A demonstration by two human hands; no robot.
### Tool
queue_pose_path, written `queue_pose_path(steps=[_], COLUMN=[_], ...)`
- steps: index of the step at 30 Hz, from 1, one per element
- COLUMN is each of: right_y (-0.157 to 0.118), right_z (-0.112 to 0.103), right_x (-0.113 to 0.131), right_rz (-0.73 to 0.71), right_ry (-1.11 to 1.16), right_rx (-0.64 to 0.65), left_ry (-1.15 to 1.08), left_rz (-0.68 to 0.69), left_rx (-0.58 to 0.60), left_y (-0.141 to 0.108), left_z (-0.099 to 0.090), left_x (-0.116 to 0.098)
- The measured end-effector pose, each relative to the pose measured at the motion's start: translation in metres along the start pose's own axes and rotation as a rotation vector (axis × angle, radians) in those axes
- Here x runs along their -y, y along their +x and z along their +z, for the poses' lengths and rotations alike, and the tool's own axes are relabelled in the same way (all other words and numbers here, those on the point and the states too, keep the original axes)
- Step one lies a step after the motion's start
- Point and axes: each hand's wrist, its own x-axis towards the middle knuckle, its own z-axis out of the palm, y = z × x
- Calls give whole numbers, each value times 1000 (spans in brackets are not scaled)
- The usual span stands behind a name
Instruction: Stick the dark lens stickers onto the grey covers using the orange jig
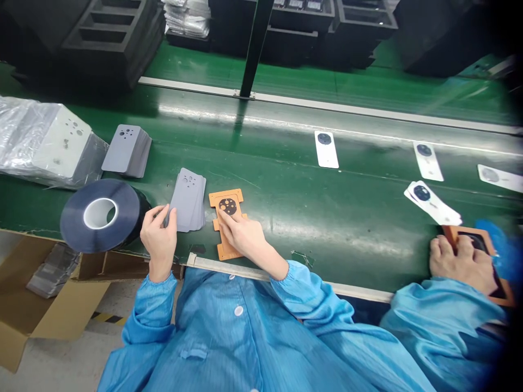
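Observation:
An orange fixture (226, 249) lies on the green work surface in front of me, with a round black piece (227, 206) with holes at its upper end. My right hand (244, 233) rests on the fixture, fingertips at the black piece's lower edge; whether they pinch anything is hidden. Left of it lies a fanned stack of grey plates (188, 198) with holes near the top. My left hand (160, 234) is at the stack's left edge, thumb and fingers closed around a small dark thing that I cannot make out.
A large tape roll (77, 218) lies left of my left hand. Behind it are another grey stack (122, 149) and a plastic-wrapped stack (61, 147). White plates (327, 155) lie to the right, near a co-worker's hand (461, 264) on another orange fixture (451, 233).

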Motion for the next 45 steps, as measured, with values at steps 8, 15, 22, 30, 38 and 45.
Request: queue_pose_path(steps=[8, 15, 22, 30, 38, 45], right_y=[1, 2, -1, -5, -17, 0], right_z=[-2, -9, 15, 20, 11, -20], right_x=[5, 12, 19, 7, -21, -42], right_rz=[11, -15, -236, -283, -250, -145], right_ry=[-50, -124, -250, -190, 270, 1095], right_rx=[21, 86, -196, -170, -250, -387], left_ry=[13, 8, -96, -147, -628, -844], left_rz=[-27, -25, -120, -134, -469, -565], left_rx=[23, 109, 166, 105, 170, 548], left_y=[0, -2, -2, -2, 1, -40], left_z=[2, 1, 6, 2, -10, -6], left_x=[-1, 2, 8, 0, -24, -63])
